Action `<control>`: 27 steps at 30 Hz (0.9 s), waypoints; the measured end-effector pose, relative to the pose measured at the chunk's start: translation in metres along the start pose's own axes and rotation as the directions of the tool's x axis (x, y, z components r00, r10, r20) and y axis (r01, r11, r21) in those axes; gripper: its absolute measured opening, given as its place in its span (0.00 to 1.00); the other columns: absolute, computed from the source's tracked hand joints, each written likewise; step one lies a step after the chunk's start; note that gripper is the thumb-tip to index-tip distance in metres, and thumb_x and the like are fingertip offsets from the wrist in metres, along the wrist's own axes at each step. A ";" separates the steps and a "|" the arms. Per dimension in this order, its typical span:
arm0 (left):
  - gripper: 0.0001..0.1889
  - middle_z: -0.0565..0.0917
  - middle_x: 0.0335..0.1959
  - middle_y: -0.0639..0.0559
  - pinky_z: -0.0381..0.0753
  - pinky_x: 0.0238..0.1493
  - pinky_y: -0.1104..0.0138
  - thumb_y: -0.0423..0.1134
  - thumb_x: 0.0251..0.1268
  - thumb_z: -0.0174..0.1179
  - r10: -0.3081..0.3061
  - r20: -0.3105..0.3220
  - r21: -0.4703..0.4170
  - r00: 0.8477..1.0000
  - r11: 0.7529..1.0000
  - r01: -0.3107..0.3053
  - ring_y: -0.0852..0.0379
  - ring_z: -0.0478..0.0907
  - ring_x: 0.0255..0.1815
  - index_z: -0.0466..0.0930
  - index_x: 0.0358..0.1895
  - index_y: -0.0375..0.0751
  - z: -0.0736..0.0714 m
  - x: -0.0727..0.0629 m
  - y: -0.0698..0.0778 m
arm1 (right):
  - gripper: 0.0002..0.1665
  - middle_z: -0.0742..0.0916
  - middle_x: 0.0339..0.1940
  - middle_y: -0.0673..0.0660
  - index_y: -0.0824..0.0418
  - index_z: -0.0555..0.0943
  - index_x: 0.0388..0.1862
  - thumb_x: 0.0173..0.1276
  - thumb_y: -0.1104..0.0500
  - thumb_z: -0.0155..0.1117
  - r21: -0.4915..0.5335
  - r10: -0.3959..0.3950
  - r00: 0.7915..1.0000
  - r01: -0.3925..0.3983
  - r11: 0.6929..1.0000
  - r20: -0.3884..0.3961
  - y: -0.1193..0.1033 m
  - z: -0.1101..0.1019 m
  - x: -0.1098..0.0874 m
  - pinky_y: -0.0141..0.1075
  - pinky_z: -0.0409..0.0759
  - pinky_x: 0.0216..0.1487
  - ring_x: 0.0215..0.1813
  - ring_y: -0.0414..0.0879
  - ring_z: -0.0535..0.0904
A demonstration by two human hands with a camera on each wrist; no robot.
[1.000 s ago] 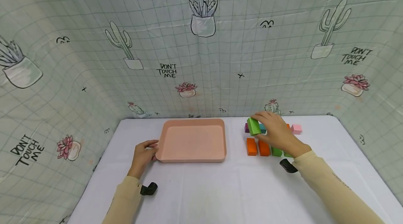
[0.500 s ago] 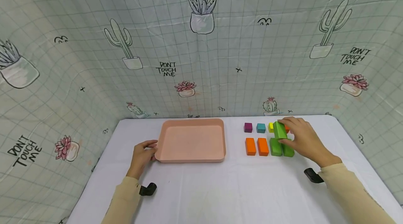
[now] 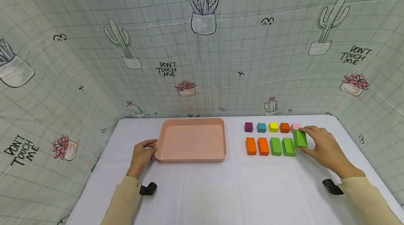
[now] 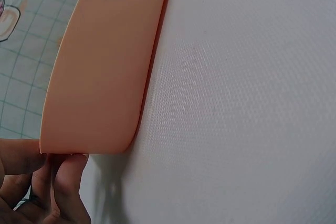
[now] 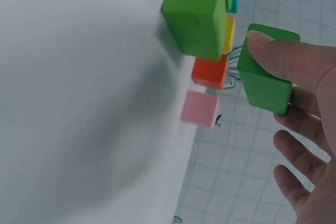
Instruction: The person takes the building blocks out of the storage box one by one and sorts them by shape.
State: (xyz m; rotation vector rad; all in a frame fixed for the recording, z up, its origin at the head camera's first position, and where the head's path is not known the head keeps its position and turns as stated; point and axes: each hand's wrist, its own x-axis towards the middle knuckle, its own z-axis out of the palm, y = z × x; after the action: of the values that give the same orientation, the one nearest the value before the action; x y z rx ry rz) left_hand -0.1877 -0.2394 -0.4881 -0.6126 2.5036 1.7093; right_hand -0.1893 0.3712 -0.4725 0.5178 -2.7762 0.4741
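Observation:
My right hand (image 3: 328,153) pinches a green rectangular block (image 3: 300,138) between thumb and fingers. In the right wrist view the thumb lies across the held block (image 5: 268,72), clear of the tabletop. To its left stand two more green blocks (image 3: 288,147) and two orange blocks (image 3: 250,146) in a row. At the left end of a shallow peach tray (image 3: 190,159), my left hand (image 3: 142,156) holds the edge with bent fingers. In the left wrist view the fingers (image 4: 71,174) meet the tray's end wall near its corner.
Behind the blocks runs a row of small cubes: purple (image 3: 248,127), teal (image 3: 261,127), yellow (image 3: 273,127), red-orange (image 3: 284,127) and pink (image 3: 295,127). A white cloth (image 3: 205,193) covers the table. Behind it hangs a plant-printed curtain (image 3: 221,53).
The right hand has carried the green block rightward, from over the purple and teal cubes to the right end of the block row. The left hand and tray stay in place.

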 end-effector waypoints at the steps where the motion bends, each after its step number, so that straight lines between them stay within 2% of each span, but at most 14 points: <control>1: 0.18 0.79 0.53 0.36 0.79 0.27 0.72 0.25 0.73 0.58 0.001 0.001 -0.001 1.000 1.000 -0.001 0.60 0.77 0.29 0.81 0.64 0.26 0.000 0.000 0.000 | 0.43 0.83 0.57 0.72 0.72 0.80 0.62 0.46 0.63 0.89 0.001 0.003 1.000 -0.003 1.000 0.001 0.002 0.001 -0.002 0.68 0.72 0.53 0.55 0.71 0.76; 12: 0.18 0.79 0.53 0.36 0.79 0.27 0.72 0.25 0.74 0.58 0.004 -0.001 -0.007 1.000 1.000 -0.004 0.59 0.77 0.31 0.80 0.64 0.26 0.001 -0.001 0.000 | 0.42 0.84 0.56 0.72 0.72 0.80 0.61 0.48 0.62 0.88 0.003 0.007 0.998 -0.007 1.000 0.060 0.017 0.012 -0.013 0.67 0.74 0.50 0.53 0.71 0.77; 21: 0.18 0.80 0.52 0.36 0.79 0.26 0.72 0.24 0.73 0.58 0.007 -0.010 -0.023 1.000 1.000 -0.008 0.60 0.77 0.30 0.81 0.63 0.25 0.002 0.001 0.001 | 0.42 0.83 0.58 0.73 0.73 0.79 0.62 0.49 0.61 0.88 0.016 0.013 0.995 -0.014 1.000 0.102 0.020 0.017 -0.015 0.69 0.73 0.54 0.54 0.71 0.77; 27: 0.18 0.80 0.51 0.36 0.79 0.25 0.72 0.24 0.72 0.59 0.009 -0.007 -0.027 1.000 1.000 -0.010 0.60 0.77 0.29 0.81 0.63 0.25 0.001 -0.001 0.001 | 0.43 0.82 0.60 0.74 0.74 0.78 0.64 0.52 0.60 0.87 0.018 0.048 0.980 -0.053 0.998 0.191 0.018 0.019 -0.015 0.70 0.72 0.57 0.57 0.72 0.75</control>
State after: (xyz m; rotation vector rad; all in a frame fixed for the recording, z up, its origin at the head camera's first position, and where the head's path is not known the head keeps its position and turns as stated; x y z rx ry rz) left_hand -0.1872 -0.2377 -0.4869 -0.6107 2.4963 1.7497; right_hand -0.1871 0.3850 -0.4994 0.5240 -2.9762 0.4917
